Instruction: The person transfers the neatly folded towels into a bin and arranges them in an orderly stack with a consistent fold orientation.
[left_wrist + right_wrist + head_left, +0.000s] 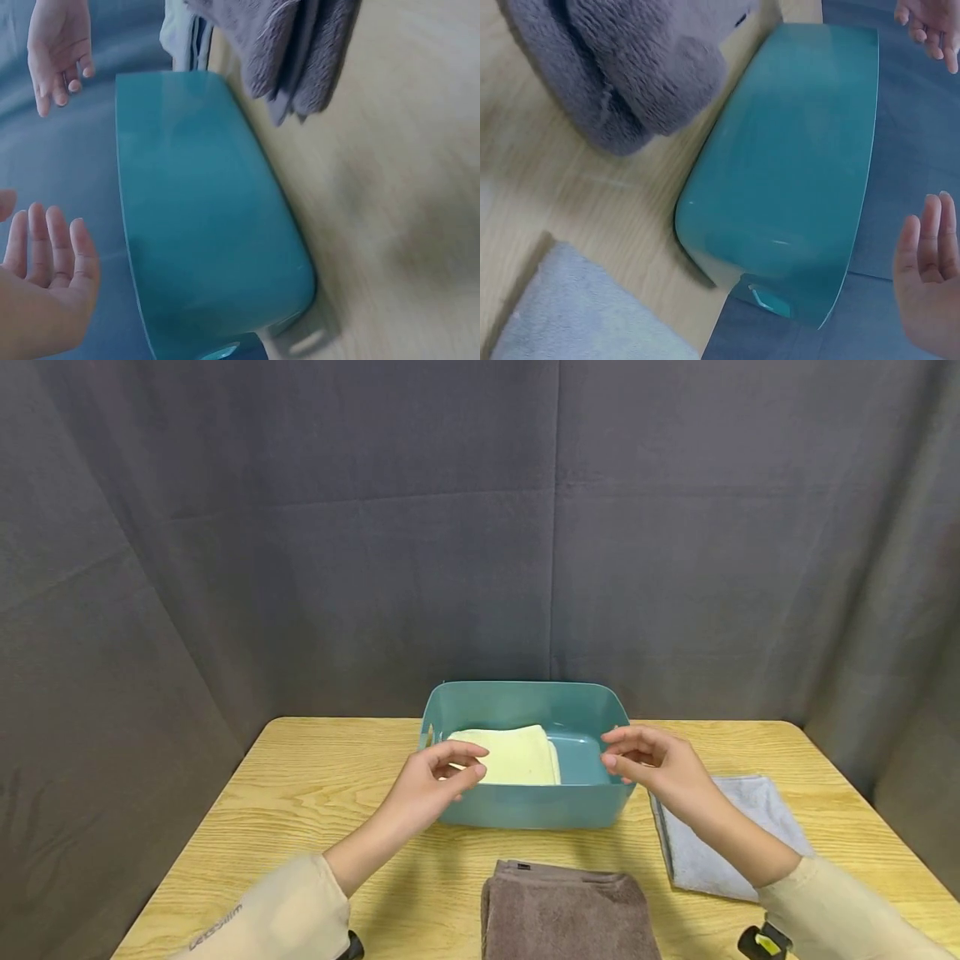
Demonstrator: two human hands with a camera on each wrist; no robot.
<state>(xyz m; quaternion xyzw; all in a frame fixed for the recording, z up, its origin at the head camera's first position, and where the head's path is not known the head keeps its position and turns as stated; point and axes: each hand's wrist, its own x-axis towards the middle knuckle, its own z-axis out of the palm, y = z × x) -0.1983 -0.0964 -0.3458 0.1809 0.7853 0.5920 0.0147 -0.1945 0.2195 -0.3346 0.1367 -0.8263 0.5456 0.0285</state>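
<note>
A teal plastic bin (pixel 525 808) stands toward the back of the table, and a folded pale yellow towel (pixel 510 756) lies inside it on the left. Above the bin's near left rim is my left hand (pixel 435 778), its fingers loosely bent and holding nothing. My right hand (pixel 656 762) hovers over the bin's right end, likewise holding nothing, with thumb and fingers apart. In the left wrist view both hands are raised beside the bin's upper rim. A folded brown towel (pixel 566 914) lies in front of the bin, cut off by the frame's lower edge.
To the right of the bin, partly under my right forearm, lies a folded light grey towel (pixel 765 814). The wooden table (pixel 322 777) ends at a dark grey curtain (pixel 420 568) behind and at both sides. The bin has a handle hole (pixel 769 300) in its end wall.
</note>
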